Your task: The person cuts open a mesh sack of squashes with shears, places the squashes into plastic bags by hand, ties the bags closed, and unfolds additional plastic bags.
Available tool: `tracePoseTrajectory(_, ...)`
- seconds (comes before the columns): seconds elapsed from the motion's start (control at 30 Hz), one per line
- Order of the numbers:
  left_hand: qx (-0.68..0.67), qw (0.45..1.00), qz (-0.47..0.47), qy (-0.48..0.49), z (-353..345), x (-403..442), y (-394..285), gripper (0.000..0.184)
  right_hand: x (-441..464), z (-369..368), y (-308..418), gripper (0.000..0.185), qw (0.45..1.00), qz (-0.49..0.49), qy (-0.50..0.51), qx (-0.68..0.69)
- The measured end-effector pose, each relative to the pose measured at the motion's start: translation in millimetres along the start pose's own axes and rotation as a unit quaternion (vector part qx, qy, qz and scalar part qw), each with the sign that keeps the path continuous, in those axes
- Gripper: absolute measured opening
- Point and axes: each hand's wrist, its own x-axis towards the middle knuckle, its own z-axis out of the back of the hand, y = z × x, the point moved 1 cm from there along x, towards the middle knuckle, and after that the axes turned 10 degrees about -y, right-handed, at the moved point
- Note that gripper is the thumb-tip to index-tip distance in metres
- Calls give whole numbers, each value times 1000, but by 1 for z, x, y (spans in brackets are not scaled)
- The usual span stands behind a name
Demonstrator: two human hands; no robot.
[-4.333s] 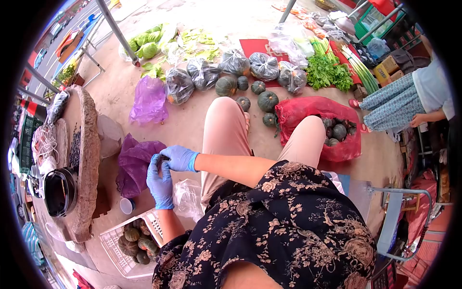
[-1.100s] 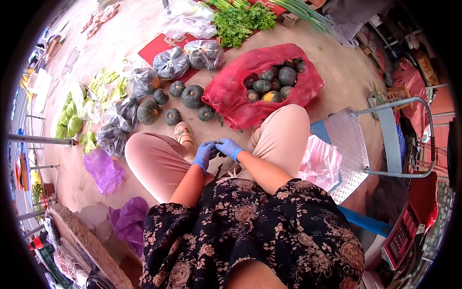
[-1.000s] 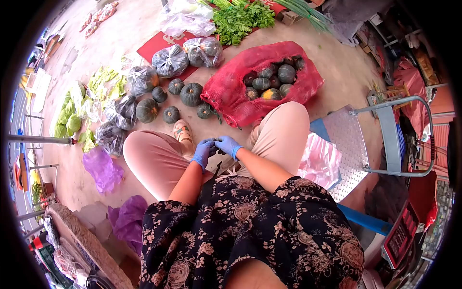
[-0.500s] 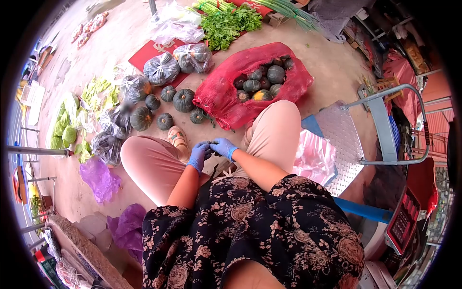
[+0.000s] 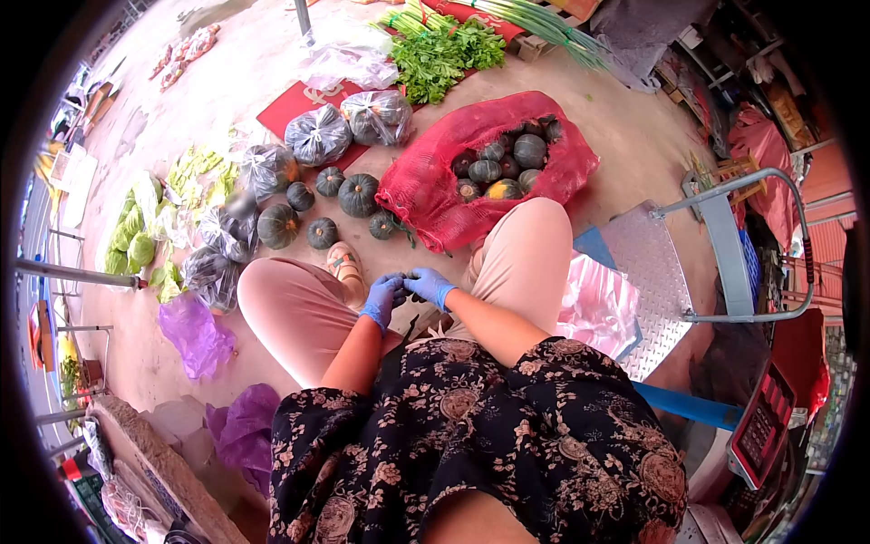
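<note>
My left hand (image 5: 385,299), in a blue glove, is held between my knees with its fingers curled. My right hand (image 5: 428,287), gloved too, meets it at the fingertips. Both pinch at something small and dark between them, too small to make out. Beyond my knees lies a red mesh sack (image 5: 426,186), its opening showing several dark green squashes (image 5: 530,150). Loose squashes (image 5: 359,195) sit on the ground left of the sack, near my sandalled foot (image 5: 345,263).
Bagged squashes (image 5: 317,135), cabbages (image 5: 140,247) and leafy greens (image 5: 435,68) lie ahead. Purple bags (image 5: 196,334) and a stone slab (image 5: 163,462) are at the left. A metal platform scale (image 5: 648,263) with pink plastic (image 5: 598,304) beside it stands right, its red display (image 5: 764,426) lower right.
Since the oldest frame, the view has swung right and both hands have moved from beside the purple mesh bag to between my knees. Over the last second they stay together with only slight finger movement.
</note>
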Motion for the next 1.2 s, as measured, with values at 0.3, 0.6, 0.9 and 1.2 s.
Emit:
tracePoseTrajectory(0.3,24,997,-14,-73,-13,-18,-8,17,-4,1,6,26,1000,11,-17,-19)
tracePoseTrajectory(0.6,32,996,-6,-78,-10,-14,-8,17,1,-3,2,28,1000,-2,-25,-16)
tracePoseTrajectory(0.9,11,994,-13,-108,-21,-10,-13,19,31,2,-10,35,992,8,-103,-76)
tracePoseTrajectory(1.2,66,987,59,-131,-21,15,0,25,91,18,-6,39,851,-8,-117,-512)
